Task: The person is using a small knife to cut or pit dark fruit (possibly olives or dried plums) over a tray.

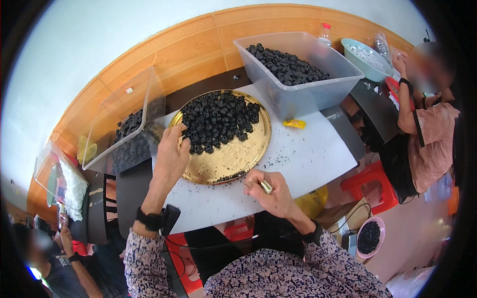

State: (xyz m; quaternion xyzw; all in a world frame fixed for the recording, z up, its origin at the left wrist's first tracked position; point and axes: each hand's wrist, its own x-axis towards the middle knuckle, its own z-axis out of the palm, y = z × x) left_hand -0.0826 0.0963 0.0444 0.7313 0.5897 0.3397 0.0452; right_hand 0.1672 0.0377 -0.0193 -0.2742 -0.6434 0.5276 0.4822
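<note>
Head view, mid-frame: the left hand (pixel 172 151), grip unclear, seemingly picks black pieces (pixel 218 119); the right hand (pixel 274 197) clasps a metal tool (pixel 267 186); next likely needs one piece pinched.

A workshop, judging by bins (pixel 318 97) of small black parts (pixel 288 64) (and co-workers (pixel 435 134) at tables (pixel 370 111)).

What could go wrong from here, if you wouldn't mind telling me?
The left hand is at the edge of the pile of black pieces, close to the rim of the gold tray, so a stray nudge might knock some over it.

Black crumbs lie near the tray's near rim and on the white board; a sleeve could brush some onto the floor.

The right hand holds a small metallic object, which might slip.
</note>
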